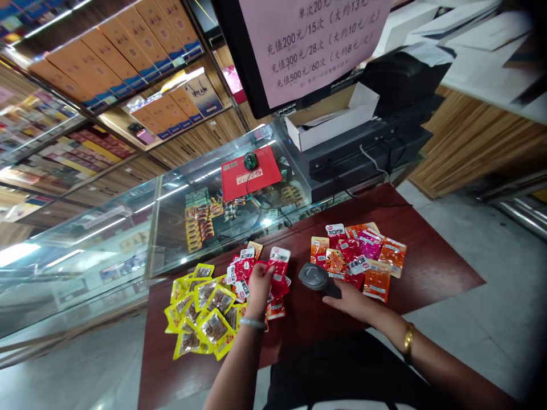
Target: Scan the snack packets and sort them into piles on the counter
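Observation:
My left hand [259, 286] is closed on a red snack packet [279, 263] with a white top, held above a pile of red and white packets [241, 270]. A grey handheld barcode scanner [314, 276] sits in my right hand [348, 299], its head turned toward the held packet but apart from it. Beyond the scanner, red, orange and magenta snack packets [378, 273] lie in a loose heap. Yellow packets with clear windows [213, 327] are piled left of my left hand. All of these rest on a dark red tabletop [307, 336].
Behind the table stands a glass display counter [171, 219] with a red mouse pad [273, 165] and a mouse [250, 160] on top. A monitor bearing a pink price sheet [316, 45] rises above a white open box [333, 122]. Shelves of orange boxes [102, 57] line the back.

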A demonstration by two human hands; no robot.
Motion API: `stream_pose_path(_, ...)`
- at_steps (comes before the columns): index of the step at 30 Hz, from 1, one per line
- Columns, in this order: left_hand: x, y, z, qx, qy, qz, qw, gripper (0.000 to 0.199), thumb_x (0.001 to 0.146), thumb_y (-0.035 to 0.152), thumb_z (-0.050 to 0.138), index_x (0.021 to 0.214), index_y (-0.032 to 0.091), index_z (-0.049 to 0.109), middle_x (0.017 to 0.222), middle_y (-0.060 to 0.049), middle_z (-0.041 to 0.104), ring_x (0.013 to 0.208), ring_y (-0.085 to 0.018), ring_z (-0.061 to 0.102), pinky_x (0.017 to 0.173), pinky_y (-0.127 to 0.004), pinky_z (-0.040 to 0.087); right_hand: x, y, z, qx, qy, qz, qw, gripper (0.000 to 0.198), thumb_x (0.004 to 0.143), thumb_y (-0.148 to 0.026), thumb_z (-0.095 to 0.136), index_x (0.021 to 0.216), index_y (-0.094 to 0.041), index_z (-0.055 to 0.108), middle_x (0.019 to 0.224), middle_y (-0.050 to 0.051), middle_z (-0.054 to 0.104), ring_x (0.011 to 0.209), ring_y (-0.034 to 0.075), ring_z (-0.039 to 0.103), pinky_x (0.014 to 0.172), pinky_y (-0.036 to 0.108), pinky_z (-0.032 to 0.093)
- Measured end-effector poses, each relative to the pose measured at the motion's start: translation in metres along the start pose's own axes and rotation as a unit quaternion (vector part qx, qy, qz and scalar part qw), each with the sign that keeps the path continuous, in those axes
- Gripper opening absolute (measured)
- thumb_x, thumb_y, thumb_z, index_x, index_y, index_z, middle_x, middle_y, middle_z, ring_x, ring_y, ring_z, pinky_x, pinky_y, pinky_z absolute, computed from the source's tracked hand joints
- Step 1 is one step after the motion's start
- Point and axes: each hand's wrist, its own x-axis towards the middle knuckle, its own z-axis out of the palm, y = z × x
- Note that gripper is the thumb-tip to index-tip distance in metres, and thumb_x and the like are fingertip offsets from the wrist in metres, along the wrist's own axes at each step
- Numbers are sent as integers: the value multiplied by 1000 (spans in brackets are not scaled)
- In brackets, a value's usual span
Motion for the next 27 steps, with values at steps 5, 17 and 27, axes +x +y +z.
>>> stream_pose_path(5,-15,-19,-55,308,141,17,941,43,80,48,62,112,20,59,113,-13,65,109,-32,56,93,-46,40,-8,9,-5,13,20,26,999,47,77,-36,70,119,-17,64,116,11,72,109,32,65,99,47,48)
stream_pose_path(17,6,82,141,334,-39,141,931,53,75,57,67,110,17,63,113,-14,62,108,-30,53,90,-40,39,-29,19,-21,23,100,109,989,57,70,-47,69,119,-18,64,107,9,75,100,32,68,90,45,52)
stream_pose_path(27,24,74,114,161,-150,55,974,17,84,36,62,81,20,67,79,-6,71,72,-18,64,68,-27,40,-33,19,-23,12,117,102,988,56,69,-49,70,116,-19,65,111,11,74,104,35,66,94,47,49)
